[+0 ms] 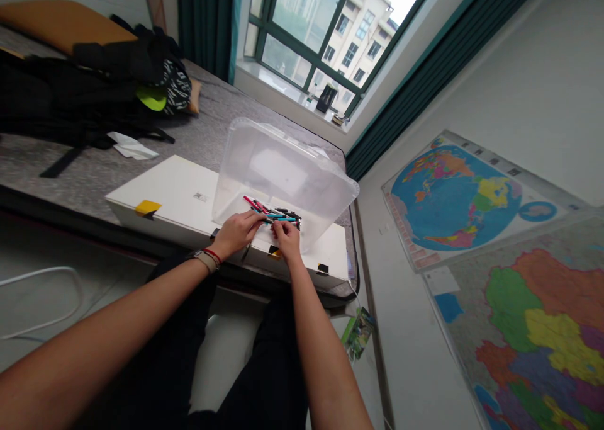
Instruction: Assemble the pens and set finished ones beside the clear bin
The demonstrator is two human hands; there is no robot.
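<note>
Basically, L hand (240, 233) & R hand (287, 238) fwd, backs up, curled at pens (279, 216); can't tell grip state.

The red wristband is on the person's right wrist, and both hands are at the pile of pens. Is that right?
Not quite: the wrist is wrong. The head view shows the red wristband on the wrist of the left hand, not that of the right hand. Both hands are at the pile of pens, as you say.
</note>
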